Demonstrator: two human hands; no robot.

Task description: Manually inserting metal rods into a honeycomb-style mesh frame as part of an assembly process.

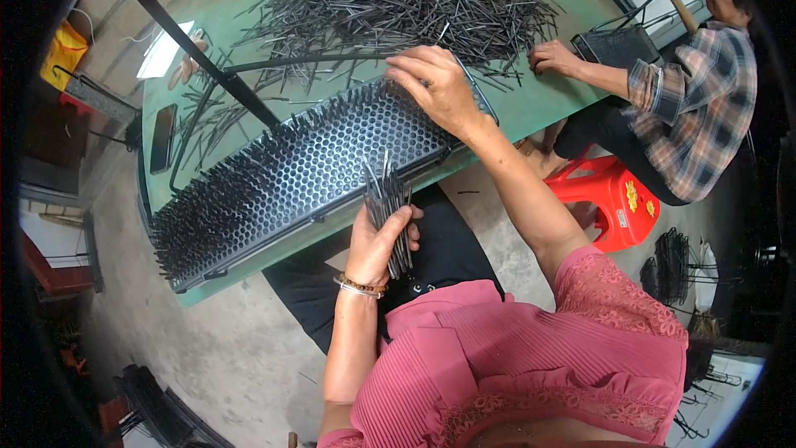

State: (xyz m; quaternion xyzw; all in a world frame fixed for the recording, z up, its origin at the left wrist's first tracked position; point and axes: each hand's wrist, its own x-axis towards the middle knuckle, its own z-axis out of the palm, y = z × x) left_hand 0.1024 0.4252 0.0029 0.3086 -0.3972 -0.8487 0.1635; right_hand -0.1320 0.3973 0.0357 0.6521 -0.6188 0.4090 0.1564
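My left hand (373, 242) is wrapped round a bundle of thin dark rods (385, 187), held upright in front of the near edge of a long perforated tray (340, 153). Dark rods stand in the tray's holes, densely at its left end and in a band along its far edge. The middle and right of the tray show bare round holes. Over the tray's far right part is my right hand (441, 87), its fingers bent and pinched together. Whatever lies between those fingertips is too hidden to make out.
A large heap of loose rods (406, 4) covers the far side of the green table (531, 120). A phone (163, 139) lies at the left. A black metal stand (240, 87) rises behind the tray. At the right a person (692, 108) sits near a red stool (609, 207).
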